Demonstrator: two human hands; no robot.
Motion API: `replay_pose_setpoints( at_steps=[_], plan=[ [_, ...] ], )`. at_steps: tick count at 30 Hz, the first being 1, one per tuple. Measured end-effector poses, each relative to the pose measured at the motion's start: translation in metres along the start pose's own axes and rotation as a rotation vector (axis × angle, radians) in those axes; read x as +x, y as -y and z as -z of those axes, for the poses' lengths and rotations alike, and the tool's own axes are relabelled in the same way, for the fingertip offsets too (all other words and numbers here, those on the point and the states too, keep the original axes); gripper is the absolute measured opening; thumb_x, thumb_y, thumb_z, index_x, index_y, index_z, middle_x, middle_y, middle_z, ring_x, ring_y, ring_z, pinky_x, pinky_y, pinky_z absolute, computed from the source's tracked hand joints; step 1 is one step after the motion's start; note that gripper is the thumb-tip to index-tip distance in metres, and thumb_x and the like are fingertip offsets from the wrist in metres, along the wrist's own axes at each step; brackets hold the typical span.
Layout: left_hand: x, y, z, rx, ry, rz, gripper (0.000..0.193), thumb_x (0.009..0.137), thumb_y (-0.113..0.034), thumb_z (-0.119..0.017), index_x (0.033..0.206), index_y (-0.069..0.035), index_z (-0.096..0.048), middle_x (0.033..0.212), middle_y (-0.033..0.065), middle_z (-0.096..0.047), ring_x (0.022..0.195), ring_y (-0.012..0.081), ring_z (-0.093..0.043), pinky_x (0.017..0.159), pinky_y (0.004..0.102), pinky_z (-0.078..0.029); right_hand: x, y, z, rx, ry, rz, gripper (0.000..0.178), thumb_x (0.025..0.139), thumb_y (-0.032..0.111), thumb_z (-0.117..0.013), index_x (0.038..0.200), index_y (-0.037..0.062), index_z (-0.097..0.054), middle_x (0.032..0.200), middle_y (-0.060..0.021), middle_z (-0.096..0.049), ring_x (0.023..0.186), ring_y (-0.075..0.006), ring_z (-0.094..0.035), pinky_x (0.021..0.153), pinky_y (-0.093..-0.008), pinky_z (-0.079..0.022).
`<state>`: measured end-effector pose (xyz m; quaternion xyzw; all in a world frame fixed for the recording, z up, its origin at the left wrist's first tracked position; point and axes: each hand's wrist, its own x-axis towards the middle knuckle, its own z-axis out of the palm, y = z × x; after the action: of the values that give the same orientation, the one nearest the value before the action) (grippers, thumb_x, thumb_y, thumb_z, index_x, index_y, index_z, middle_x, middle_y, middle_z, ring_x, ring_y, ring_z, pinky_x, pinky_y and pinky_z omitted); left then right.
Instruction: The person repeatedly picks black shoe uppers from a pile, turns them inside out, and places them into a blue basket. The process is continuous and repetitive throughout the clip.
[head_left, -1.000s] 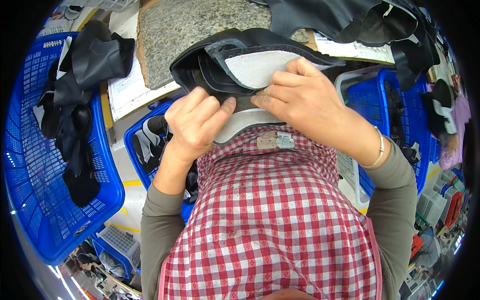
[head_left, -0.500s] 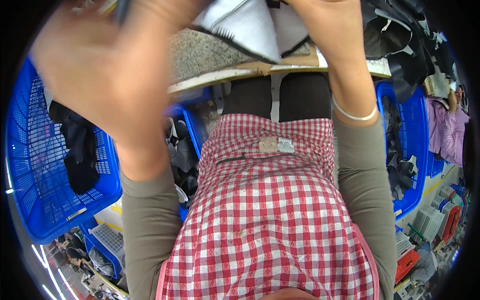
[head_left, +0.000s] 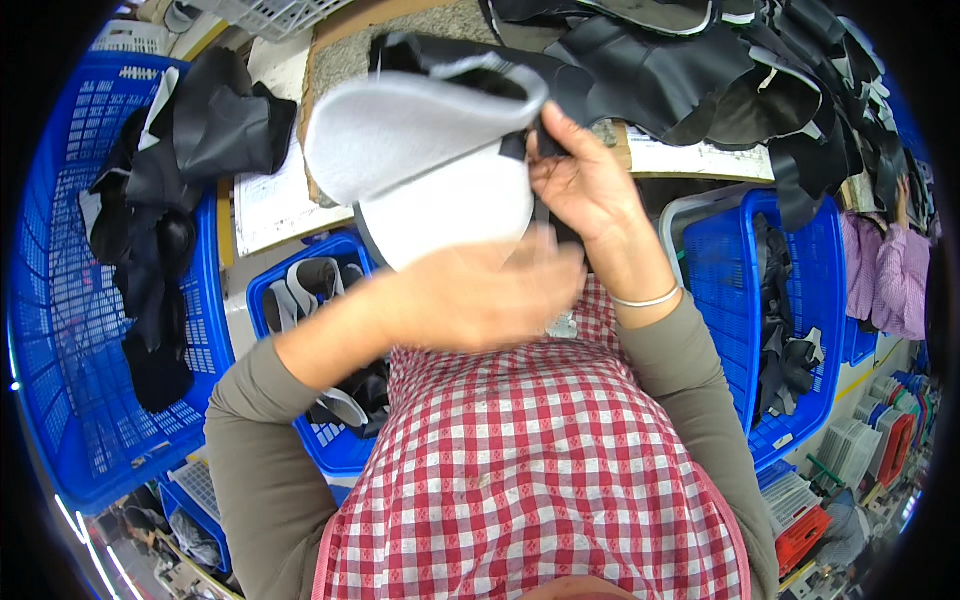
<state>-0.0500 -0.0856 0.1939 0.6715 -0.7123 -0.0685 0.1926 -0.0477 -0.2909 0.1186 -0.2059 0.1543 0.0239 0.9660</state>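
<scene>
Worktop (head_left: pixel 265 215) beyond the grip; right hand (head_left: pixel 592 190) pinches white-lined piece (head_left: pixel 400 130), left hand (head_left: pixel 475 292) has swept below, its hold unclear.

Red-and-white checks cover the apron (head_left: pixel 540 480); the sleeves (head_left: pixel 265 450) are plain olive-grey. The lined piece (head_left: pixel 420 140) is white and pale grey with black parts, the heaped sheets (head_left: pixel 650 75) black, the large baskets (head_left: pixel 110 480) bright blue, and another person's clothing (head_left: pixel 900 285) pinkish lilac.

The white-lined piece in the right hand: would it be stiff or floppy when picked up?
The white-lined piece is probably bendable, not limp: its pale panel curves without collapsing. Probably light too: the right hand holds it near one edge.
</scene>
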Motion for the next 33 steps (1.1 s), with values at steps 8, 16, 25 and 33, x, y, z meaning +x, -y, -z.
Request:
replay_pose_setpoints(
  at_steps=[8, 16, 25, 33],
  plan=[
    [-0.010, 0.017, -0.104, -0.879, -0.648, 0.910, 0.064, 0.086, -0.022, -0.081, 0.140, 0.001, -0.056, 0.131, 0.0114, -0.063, 0.117, 0.0229, -0.064, 0.099, 0.0343, -0.052, -0.021, 0.014, -0.047, -0.063, 0.147, 0.194, 0.026, 0.094, 0.029, -0.080, 0.111, 0.0095, -0.074, 0.102, -0.0030, -0.074, 0.090, -0.0160, -0.068, 0.079, -0.0333, -0.051],
    [-0.007, 0.002, 0.000, -1.563, -0.837, 0.441, 0.054, 0.106, -0.031, -0.057, 0.144, 0.006, -0.051, 0.131, 0.0197, -0.066, 0.120, 0.0335, -0.066, 0.103, 0.0472, -0.054, -0.017, -0.016, -0.023, 0.001, 0.057, 0.066, 0.024, 0.094, 0.030, -0.080, 0.105, 0.0089, -0.074, 0.097, -0.0035, -0.076, 0.083, -0.0131, -0.069, 0.073, -0.0284, -0.052],
    [0.003, 0.021, 0.015, 0.613, -0.382, 0.073, 0.041, 0.081, -0.014, -0.080, 0.122, -0.015, -0.075, 0.121, 0.0019, -0.069, 0.114, 0.0238, -0.063, 0.101, 0.0420, -0.046, -0.026, -0.018, 0.000, 0.019, 0.062, -0.008, 0.024, 0.096, 0.035, -0.078, 0.100, 0.0124, -0.074, 0.090, -0.0017, -0.075, 0.073, -0.0116, -0.063, 0.068, -0.0277, -0.048],
    [0.022, 0.013, 0.056, 0.633, -0.148, 0.016, 0.039, 0.087, -0.012, -0.068, 0.126, -0.008, -0.070, 0.121, 0.0079, -0.067, 0.111, 0.0257, -0.064, 0.091, 0.0396, -0.053, -0.038, -0.014, -0.002, -0.021, 0.035, -0.046, 0.022, 0.096, 0.029, -0.079, 0.105, 0.0099, -0.073, 0.094, -0.0007, -0.075, 0.077, -0.0114, -0.066, 0.071, -0.0260, -0.051]
  ],
)
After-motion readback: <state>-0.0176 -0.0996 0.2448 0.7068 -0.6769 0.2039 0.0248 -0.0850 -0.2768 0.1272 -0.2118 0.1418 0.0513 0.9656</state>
